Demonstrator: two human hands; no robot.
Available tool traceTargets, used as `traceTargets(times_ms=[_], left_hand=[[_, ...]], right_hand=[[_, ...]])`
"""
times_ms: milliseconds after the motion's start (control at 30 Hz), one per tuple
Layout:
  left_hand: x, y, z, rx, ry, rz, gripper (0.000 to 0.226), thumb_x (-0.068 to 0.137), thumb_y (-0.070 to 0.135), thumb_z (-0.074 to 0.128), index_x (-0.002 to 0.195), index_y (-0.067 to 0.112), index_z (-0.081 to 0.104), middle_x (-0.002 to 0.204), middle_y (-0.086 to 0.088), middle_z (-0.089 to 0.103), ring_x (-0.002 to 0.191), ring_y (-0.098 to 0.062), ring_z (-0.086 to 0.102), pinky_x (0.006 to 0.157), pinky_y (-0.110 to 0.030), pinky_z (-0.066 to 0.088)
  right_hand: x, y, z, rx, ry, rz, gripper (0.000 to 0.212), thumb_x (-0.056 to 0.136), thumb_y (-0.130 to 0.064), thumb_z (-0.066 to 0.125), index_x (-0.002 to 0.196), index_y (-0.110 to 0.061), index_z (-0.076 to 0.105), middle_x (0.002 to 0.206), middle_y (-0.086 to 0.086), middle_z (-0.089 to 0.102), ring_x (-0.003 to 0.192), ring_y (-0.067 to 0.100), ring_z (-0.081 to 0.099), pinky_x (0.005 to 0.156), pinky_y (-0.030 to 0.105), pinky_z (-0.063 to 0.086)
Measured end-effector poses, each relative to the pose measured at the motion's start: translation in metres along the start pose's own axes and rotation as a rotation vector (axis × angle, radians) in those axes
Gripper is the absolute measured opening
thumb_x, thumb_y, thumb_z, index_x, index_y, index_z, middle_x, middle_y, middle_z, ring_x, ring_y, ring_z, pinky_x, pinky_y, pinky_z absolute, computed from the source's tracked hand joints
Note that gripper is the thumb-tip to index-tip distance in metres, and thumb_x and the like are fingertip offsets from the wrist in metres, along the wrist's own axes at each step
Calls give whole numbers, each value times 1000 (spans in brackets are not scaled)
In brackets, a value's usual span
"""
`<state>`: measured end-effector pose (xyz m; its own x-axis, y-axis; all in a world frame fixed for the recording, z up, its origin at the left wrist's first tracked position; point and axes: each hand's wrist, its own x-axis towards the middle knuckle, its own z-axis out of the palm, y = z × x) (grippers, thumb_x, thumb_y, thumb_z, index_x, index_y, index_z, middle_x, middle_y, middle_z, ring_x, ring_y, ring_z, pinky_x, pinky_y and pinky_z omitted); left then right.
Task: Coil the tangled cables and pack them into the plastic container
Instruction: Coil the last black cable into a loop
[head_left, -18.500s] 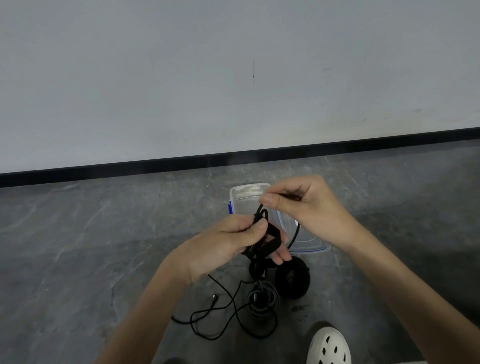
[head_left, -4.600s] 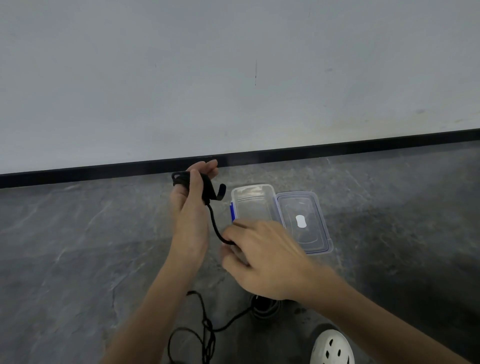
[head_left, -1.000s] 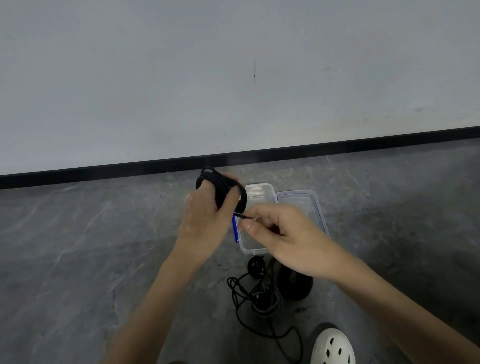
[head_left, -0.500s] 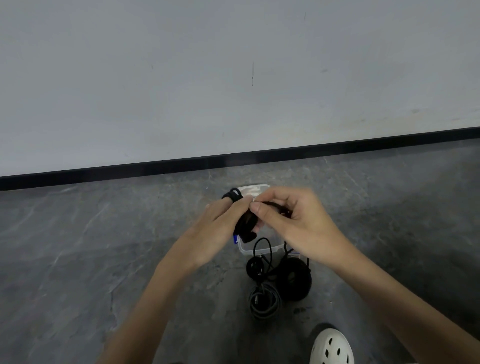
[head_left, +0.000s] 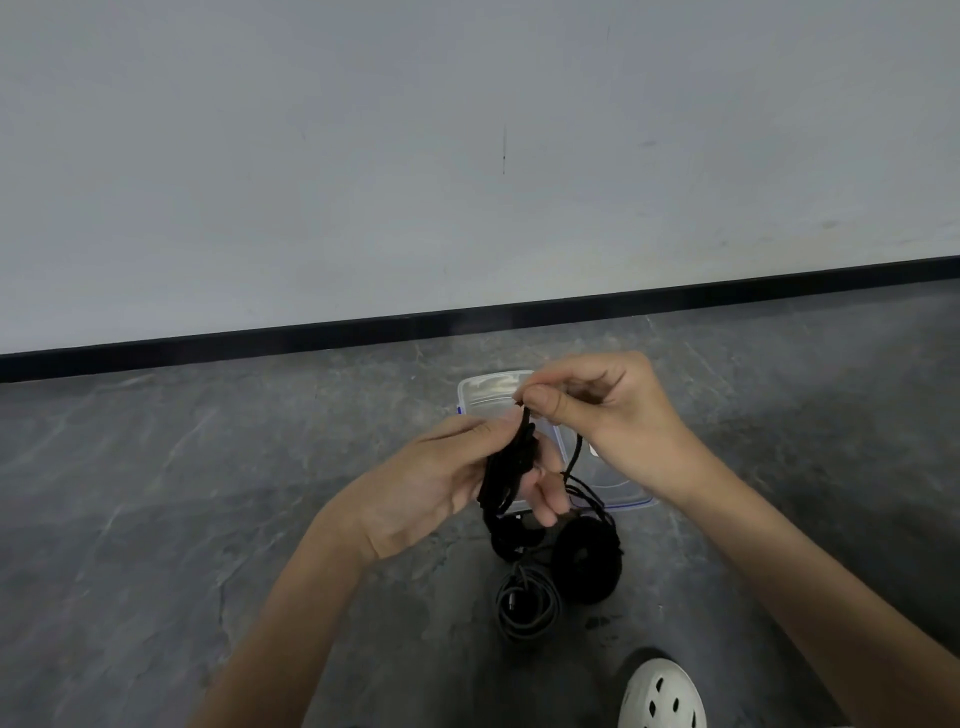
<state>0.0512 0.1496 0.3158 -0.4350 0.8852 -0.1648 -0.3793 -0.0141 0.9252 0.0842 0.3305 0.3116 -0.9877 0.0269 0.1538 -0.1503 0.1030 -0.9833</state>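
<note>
My left hand (head_left: 441, 483) grips a bundled black cable coil (head_left: 506, 470) above the floor. My right hand (head_left: 605, 415) pinches the loose end of that cable just above the coil. A strand of it loops down under my right hand. Behind the hands stands the clear plastic container (head_left: 480, 392), with its lid (head_left: 623, 491) lying beside it, both partly hidden. Three coiled black cables lie on the floor below: a small one (head_left: 511, 538), a thick one (head_left: 589, 564) and a thin grey-black one (head_left: 527, 608).
The floor is grey stone-like tile, with a white wall and black skirting (head_left: 467, 322) behind. A white perforated shoe (head_left: 662, 693) shows at the bottom edge, right of the coils.
The loose cable that trailed on the floor is now gathered into the coil in my left hand. Both hands have dropped in front of the container, my right hand pulling the end upward.
</note>
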Motion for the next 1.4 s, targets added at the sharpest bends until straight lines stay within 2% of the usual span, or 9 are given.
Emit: traceTargets(times_ms=[300, 433, 567, 733, 833, 967, 1067, 1200, 1400], left_hand=[[0, 6, 1, -163, 6, 36, 39, 93, 40, 42, 81, 16, 70, 74, -7, 68, 68, -16, 65, 72, -20, 52], [0, 8, -4, -353, 60, 148, 39, 91, 40, 44, 85, 13, 73, 78, -6, 69, 72, -15, 67, 75, -22, 55], [1, 6, -8, -389, 215, 266, 43, 93, 41, 40, 88, 17, 75, 88, -4, 72, 79, -15, 70, 72, -26, 57], [5, 2, -5, -346, 341, 334, 45, 92, 45, 41, 92, 19, 77, 98, -6, 74, 93, -15, 71, 77, -24, 56], [7, 2, -5, -326, 393, 380, 49, 97, 41, 34, 93, 21, 77, 98, -5, 74, 95, -14, 70, 77, -23, 55], [9, 0, -5, -327, 450, 411, 49, 97, 40, 33, 93, 20, 77, 99, -6, 74, 97, -15, 70, 77, -22, 55], [10, 1, -6, -307, 534, 439, 45, 94, 41, 36, 99, 12, 70, 97, -6, 74, 96, -16, 70, 77, -20, 53], [11, 1, -8, -250, 606, 461, 42, 94, 39, 36, 103, 8, 62, 94, -4, 74, 95, -16, 70, 77, -19, 53], [13, 1, -7, -226, 656, 484, 43, 92, 41, 35, 104, 10, 61, 97, -2, 75, 99, -16, 69, 82, -19, 51]], right_hand=[[0, 2, 2, -32, -149, 78, 21, 97, -4, 47, 90, 4, 65, 62, -7, 69, 61, 8, 66, 68, 27, 54], [-4, 1, 13, -58, -227, 172, 32, 100, -3, 39, 82, -11, 64, 64, -4, 65, 63, 16, 62, 72, 32, 52], [-6, 6, 25, -116, -264, 246, 29, 101, -10, 42, 89, 12, 57, 65, 7, 61, 64, 25, 59, 84, 53, 49], [-7, -2, 27, -98, -271, 304, 25, 101, -14, 47, 83, -11, 65, 67, 8, 67, 68, 16, 65, 81, 31, 53], [-9, -3, 26, -56, -295, 366, 24, 102, -14, 44, 88, -13, 63, 76, 10, 72, 82, 18, 69, 96, 45, 51], [-10, -5, 27, 4, -310, 416, 19, 103, -16, 41, 101, -7, 58, 76, 12, 68, 83, 26, 67, 97, 57, 46], [-10, -8, 29, 46, -320, 416, 21, 103, -14, 41, 98, -1, 57, 70, 10, 61, 67, 22, 57, 83, 52, 49], [-11, -10, 30, 19, -352, 385, 20, 100, -8, 44, 99, 2, 61, 72, 7, 66, 57, 14, 48, 63, 27, 42], [-16, -8, 30, 41, -453, 388, 6, 99, -10, 48, 94, -11, 52, 79, 10, 70, 73, 19, 65, 76, 28, 50]])
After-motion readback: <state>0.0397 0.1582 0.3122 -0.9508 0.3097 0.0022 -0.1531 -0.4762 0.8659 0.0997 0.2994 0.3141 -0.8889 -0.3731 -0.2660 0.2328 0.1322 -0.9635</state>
